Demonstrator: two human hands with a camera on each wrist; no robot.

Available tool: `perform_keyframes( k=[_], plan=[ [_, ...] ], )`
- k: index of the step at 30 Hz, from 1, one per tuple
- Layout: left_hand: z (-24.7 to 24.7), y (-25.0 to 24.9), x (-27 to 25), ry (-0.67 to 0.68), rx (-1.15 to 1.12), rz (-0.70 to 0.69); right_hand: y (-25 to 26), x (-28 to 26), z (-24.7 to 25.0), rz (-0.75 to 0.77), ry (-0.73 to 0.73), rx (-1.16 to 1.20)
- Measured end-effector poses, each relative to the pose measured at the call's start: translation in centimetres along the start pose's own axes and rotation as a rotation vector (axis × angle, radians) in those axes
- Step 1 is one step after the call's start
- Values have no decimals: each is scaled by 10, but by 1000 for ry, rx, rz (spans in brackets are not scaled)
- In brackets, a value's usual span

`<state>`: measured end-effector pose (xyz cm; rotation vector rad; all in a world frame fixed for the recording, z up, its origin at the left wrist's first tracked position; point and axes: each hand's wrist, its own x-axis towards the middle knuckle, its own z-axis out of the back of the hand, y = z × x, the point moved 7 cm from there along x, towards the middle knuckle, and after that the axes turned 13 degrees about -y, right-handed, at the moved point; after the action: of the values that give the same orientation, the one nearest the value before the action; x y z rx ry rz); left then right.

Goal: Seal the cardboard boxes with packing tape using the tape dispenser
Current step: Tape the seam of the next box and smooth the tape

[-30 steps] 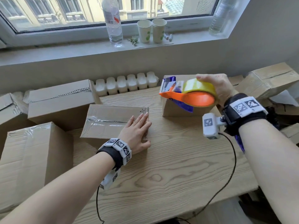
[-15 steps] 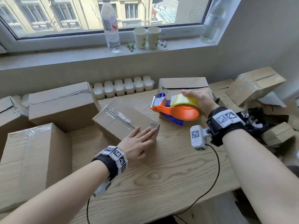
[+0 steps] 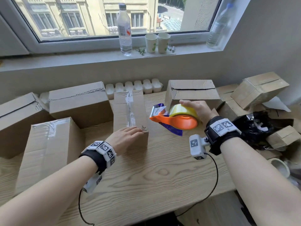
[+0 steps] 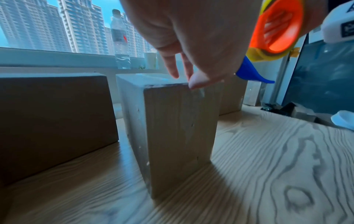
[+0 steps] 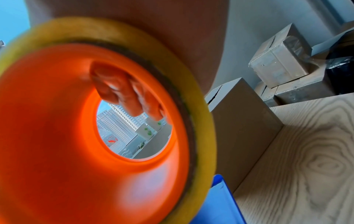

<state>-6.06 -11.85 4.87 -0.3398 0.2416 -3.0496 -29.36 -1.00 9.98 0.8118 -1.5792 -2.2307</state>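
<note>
A narrow cardboard box (image 3: 129, 110) with shiny tape along its top lies lengthwise on the wooden table (image 3: 154, 180). My left hand (image 3: 125, 138) rests flat on the box's near top edge, fingers straight; the left wrist view shows the fingertips (image 4: 197, 82) touching the top rim of the box (image 4: 176, 136). My right hand (image 3: 197, 110) grips the orange tape dispenser (image 3: 177, 122) with its yellow tape roll (image 3: 183, 110), held in the air right of the box. The right wrist view shows the dispenser's orange hub (image 5: 76, 136) with fingers (image 5: 124, 94) curled through it.
An unsealed box (image 3: 192, 93) stands behind the dispenser. Taped and untaped boxes (image 3: 48, 147) crowd the table's left, and more boxes (image 3: 259, 88) and a black bag (image 3: 250, 128) pile up at the right. Bottles (image 3: 124, 28) and paper cups (image 3: 157, 43) stand on the windowsill.
The box under my left hand has been turned from crosswise to lengthwise, pointing away from me. The dispenser in my right hand has come down and nearer to the box.
</note>
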Motion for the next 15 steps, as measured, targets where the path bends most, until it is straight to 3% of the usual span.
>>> perform_keyframes(
  k=[3, 7, 10, 15],
  plan=[
    [16, 8, 7, 16, 23, 177, 2, -4, -11, 20, 33, -46],
    [52, 25, 25, -204, -37, 408, 12, -16, -33, 73, 146, -122],
    [62, 26, 34, -203, -218, 411, 20, -23, -48, 134, 205, -245],
    [71, 27, 39, -79, -228, 338, 40, -35, -60, 234, 248, -344]
  ],
)
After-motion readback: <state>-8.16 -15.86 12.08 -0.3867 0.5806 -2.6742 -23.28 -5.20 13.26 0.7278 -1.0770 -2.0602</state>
